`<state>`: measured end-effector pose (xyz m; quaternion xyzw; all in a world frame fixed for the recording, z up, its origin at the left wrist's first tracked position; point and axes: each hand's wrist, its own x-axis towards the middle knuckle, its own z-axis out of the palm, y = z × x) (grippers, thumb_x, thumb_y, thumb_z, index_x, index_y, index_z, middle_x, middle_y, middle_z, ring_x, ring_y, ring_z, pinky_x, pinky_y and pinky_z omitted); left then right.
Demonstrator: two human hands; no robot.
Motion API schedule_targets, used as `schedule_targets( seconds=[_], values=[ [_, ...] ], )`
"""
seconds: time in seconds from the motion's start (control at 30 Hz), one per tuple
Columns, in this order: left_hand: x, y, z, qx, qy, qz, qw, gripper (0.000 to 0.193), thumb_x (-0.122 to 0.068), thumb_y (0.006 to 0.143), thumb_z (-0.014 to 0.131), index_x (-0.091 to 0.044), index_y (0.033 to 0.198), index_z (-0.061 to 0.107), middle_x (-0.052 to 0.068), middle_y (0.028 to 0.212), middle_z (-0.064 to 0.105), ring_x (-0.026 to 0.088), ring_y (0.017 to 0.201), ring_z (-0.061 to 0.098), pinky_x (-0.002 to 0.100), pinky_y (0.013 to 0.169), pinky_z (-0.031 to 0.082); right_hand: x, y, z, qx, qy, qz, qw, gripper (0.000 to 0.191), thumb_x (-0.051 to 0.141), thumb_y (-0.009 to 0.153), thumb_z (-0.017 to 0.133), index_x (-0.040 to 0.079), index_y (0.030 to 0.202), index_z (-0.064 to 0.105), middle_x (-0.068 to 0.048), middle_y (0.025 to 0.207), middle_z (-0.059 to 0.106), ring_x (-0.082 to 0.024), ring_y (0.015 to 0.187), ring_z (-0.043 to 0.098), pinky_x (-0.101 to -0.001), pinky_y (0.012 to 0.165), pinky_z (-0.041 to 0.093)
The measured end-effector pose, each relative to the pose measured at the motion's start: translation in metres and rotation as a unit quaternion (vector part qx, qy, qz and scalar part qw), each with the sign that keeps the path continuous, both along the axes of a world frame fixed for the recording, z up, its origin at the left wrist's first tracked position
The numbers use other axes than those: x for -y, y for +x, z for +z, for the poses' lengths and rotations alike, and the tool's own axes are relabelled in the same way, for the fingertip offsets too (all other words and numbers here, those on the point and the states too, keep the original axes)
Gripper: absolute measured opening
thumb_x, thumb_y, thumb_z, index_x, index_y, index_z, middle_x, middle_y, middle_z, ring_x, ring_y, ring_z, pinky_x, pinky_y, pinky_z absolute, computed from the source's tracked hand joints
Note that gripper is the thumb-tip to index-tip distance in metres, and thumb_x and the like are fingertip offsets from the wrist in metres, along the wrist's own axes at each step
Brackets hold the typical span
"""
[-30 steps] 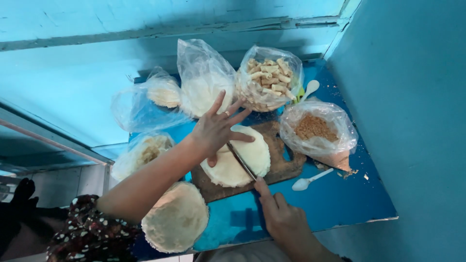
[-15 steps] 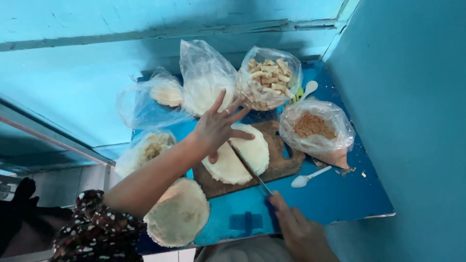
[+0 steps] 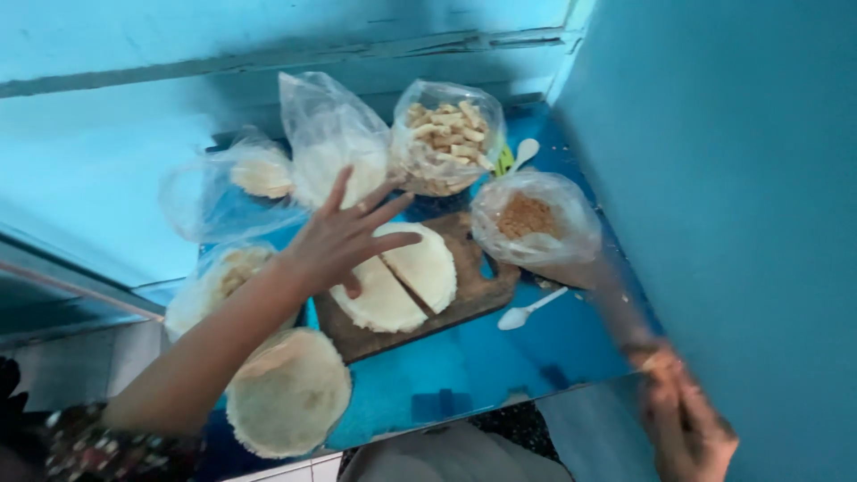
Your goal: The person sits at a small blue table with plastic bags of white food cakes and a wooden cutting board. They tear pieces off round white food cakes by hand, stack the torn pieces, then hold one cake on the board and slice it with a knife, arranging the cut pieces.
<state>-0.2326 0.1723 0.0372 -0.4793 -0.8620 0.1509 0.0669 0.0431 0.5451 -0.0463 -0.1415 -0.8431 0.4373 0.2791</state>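
Your left hand [image 3: 344,236] is spreading its fingers wide, holding down the halved flatbread [image 3: 397,278] on the wooden board [image 3: 464,299], with a stack of flatbreads [image 3: 287,393] lying below your wrist and tied plastic bags [image 3: 446,134] crowding just beyond your fingertips. A white spoon [image 3: 528,310] is lying right of the board, and your right hand [image 3: 687,419] is blurring at the lower right, so you cannot tell its grip.

A round flatbread cut in two halves [image 3: 397,278] lies on a wooden cutting board [image 3: 486,287], clear plastic food bags [image 3: 444,137] behind it, a white plastic spoon [image 3: 528,310] right.
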Motion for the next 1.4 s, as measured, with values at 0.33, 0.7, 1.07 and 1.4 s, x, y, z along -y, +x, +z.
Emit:
schedule_targets(
  seconds=[0.33, 0.7, 1.07, 1.4],
  values=[
    [0.034, 0.078, -0.019, -0.035, 0.139, 0.066, 0.987, 0.048, -0.023, 0.070, 0.082, -0.020, 0.116, 0.070, 0.007, 0.161, 0.035, 0.026, 0.152, 0.027, 0.077, 0.110, 0.019, 0.003, -0.051, 0.008, 0.032, 0.442, -0.129, 0.887, 0.036, 0.013, 0.100, 0.073, 0.021, 0.135, 0.074, -0.006, 0.092, 0.070, -0.026, 0.080, 0.070, -0.0401, 0.082, 0.058],
    [0.025, 0.138, -0.044, 0.018, 0.214, 0.103, 0.971, 0.083, -0.047, 0.065, 0.079, 0.000, 0.132, 0.061, 0.018, 0.150, 0.045, 0.034, 0.146, 0.031, 0.077, 0.109, 0.015, -0.013, -0.050, -0.042, 0.059, 0.496, -0.150, 0.854, 0.038, 0.033, 0.100, 0.077, 0.023, 0.137, 0.072, -0.003, 0.106, 0.070, -0.024, 0.093, 0.068, -0.0348, 0.081, 0.058],
    [0.001, 0.128, -0.071, -0.142, 0.180, 0.044, 0.972, 0.044, -0.014, 0.084, 0.063, 0.007, 0.122, 0.068, 0.024, 0.118, 0.066, 0.038, 0.114, 0.064, 0.058, 0.113, 0.039, -0.033, -0.053, -0.055, 0.131, 0.494, -0.135, 0.849, 0.053, 0.054, 0.087, 0.082, 0.029, 0.133, 0.077, -0.004, 0.098, 0.070, -0.026, 0.093, 0.070, -0.0401, 0.078, 0.061],
    [0.014, 0.119, -0.073, -0.028, 0.282, 0.011, 0.959, 0.053, -0.021, 0.080, 0.068, 0.012, 0.121, 0.063, 0.024, 0.115, 0.063, 0.040, 0.114, 0.061, 0.049, 0.106, 0.046, 0.041, -0.069, 0.037, 0.022, 0.450, 0.024, 0.892, 0.055, 0.033, 0.083, 0.085, 0.018, 0.134, 0.072, -0.008, 0.106, 0.069, -0.027, 0.097, 0.066, -0.0395, 0.084, 0.057]
  ],
)
